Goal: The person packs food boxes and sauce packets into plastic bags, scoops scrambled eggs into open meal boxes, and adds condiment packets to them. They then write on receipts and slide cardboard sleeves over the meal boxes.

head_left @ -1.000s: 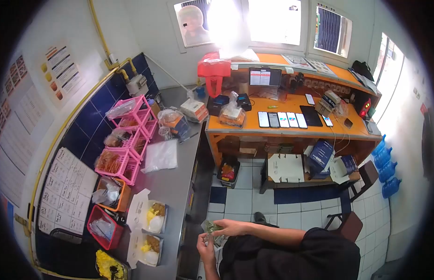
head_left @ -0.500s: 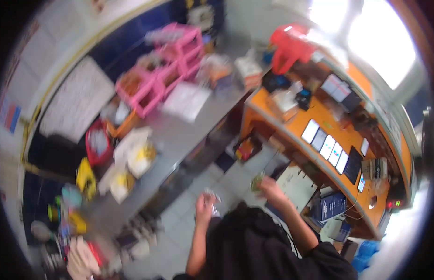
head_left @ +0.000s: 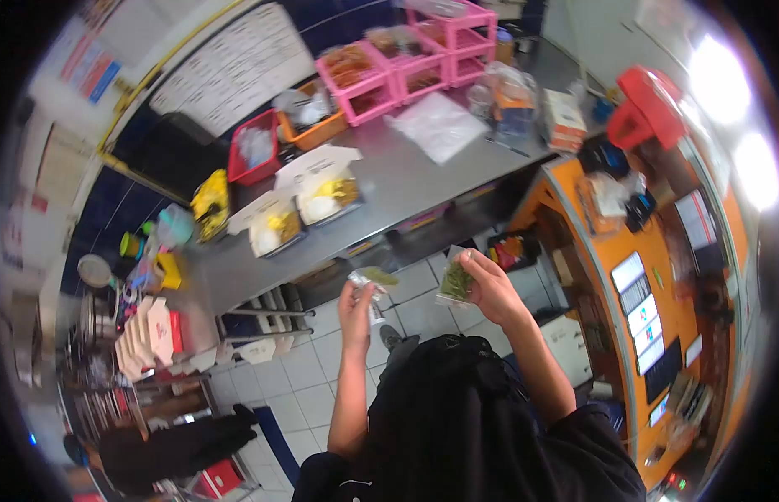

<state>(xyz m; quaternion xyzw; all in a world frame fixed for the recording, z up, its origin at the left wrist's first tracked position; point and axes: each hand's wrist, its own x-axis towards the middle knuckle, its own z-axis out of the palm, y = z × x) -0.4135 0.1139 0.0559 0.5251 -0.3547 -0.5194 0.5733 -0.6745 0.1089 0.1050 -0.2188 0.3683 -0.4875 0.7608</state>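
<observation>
My left hand is closed on a small clear packet with something green in it. To its right, my right hand pinches a clear bag of green leaves. The two hands are apart, over the floor in front of the steel counter. On that counter stand two open boxes, one to the left and the other beside it, each with white and yellow food and something brown.
Pink baskets, a red basket and an orange basket line the back of the steel counter. An orange desk with several phones is at the right. Another person in dark clothes is at the lower left.
The view has turned left, bringing the stacked boxes and another person into sight. My hands, close together a second ago, are now apart, each with its own packet.
</observation>
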